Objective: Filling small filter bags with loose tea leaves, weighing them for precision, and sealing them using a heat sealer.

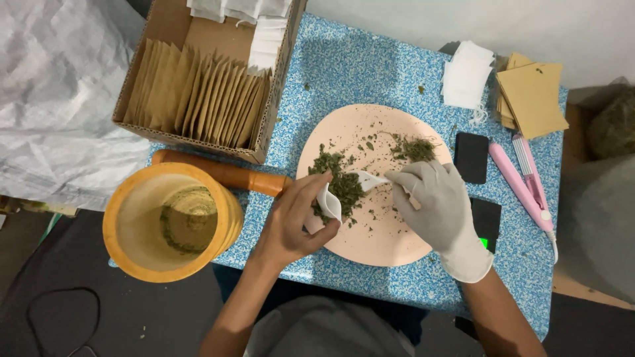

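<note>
The fingers (309,192) of the left hand (291,221) are pinched around a white pouch (329,201), held open over the plate (387,241) at the table's near edge. Dried leaves (344,186) are pushed in by the gloved right hand (433,198), fingers curled; filling seems underway, and steady holding is needed next.

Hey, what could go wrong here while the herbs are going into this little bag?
1. The left hand holds the white bag open by one edge; if that grip slips, herbs may spill onto the plate.
2. Loose flakes already lie across the plate; the gloved right hand may push some onto the table.
3. The mortar overhangs the table edge beside the left forearm; a bump might tip it.
</note>
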